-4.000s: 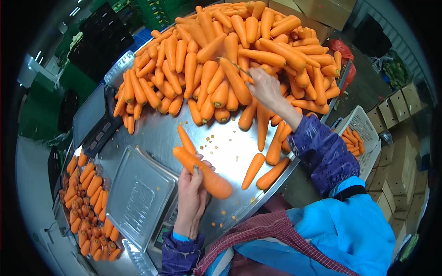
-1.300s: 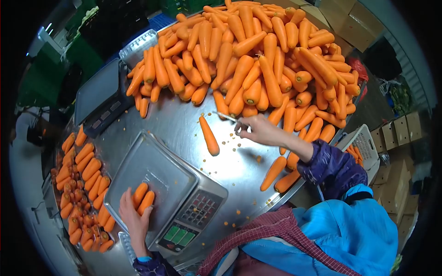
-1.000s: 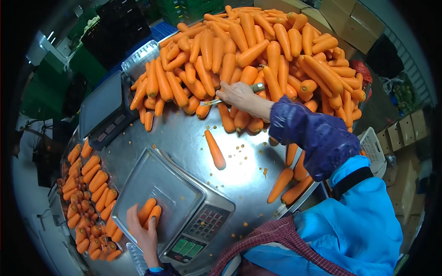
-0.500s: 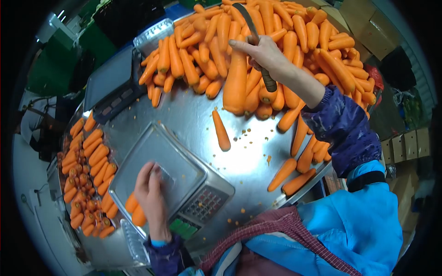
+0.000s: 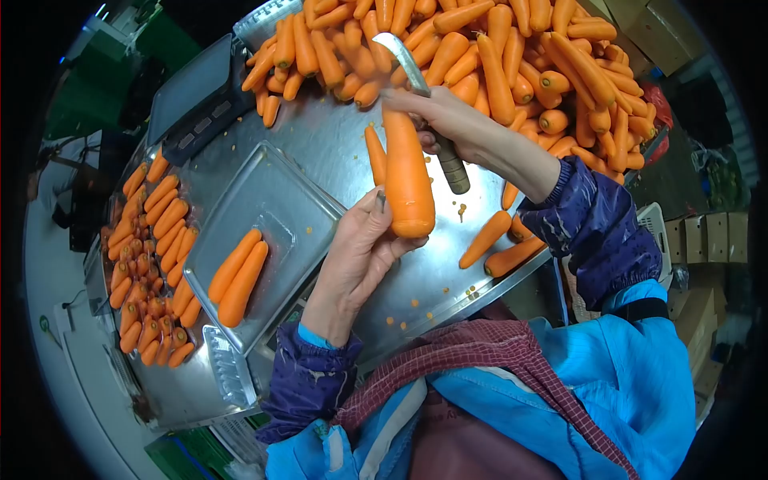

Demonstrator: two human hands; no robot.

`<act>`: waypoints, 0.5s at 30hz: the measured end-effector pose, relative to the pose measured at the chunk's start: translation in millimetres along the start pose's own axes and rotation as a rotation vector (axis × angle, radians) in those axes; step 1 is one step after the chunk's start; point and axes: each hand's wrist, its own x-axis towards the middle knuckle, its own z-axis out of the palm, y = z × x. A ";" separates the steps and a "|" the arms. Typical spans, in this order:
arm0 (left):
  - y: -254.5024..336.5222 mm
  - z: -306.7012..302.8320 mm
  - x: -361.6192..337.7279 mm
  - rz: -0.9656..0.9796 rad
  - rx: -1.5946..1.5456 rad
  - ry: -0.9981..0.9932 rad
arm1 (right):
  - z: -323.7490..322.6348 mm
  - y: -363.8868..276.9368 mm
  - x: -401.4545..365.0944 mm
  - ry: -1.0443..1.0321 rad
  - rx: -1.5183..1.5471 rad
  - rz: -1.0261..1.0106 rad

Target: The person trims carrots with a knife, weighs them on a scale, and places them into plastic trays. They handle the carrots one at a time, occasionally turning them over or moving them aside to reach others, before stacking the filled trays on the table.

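A large, thick carrot (image 5: 410, 180) is held upright in front of me, its broad end down. My left hand (image 5: 352, 248) is closed around that lower end, thumb on the near side and fingers beneath. My right hand (image 5: 452, 120) grips a knife (image 5: 454, 170) with a curved blade and a dark wrapped handle; the blade points up and away. Its blurred thumb and forefinger are at the carrot's narrow top. Just behind, a slimmer carrot (image 5: 374, 152) lies on the metal table. Two carrots (image 5: 240, 280) rest on the weighing scale's tray (image 5: 268, 180) left of my hands.
A big heap of carrots (image 5: 496, 60) covers the table's far side. Packed carrots (image 5: 164, 216) stand at the left, near a second scale (image 5: 196, 88). An empty clear plastic tray (image 5: 228, 364) lies at the near left. Cut bits are scattered near the table's front edge (image 5: 448, 316).
My right hand has brought the large carrot and knife nearer, away from the heap. My left hand has left the scale, where two carrots now lie, and taken hold of the carrot's thick end.
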 end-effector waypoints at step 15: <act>-22.2 -12.7 -28.0 0.144 0.755 0.210 | -4.4 -0.7 -54.9 -0.069 -0.717 -0.621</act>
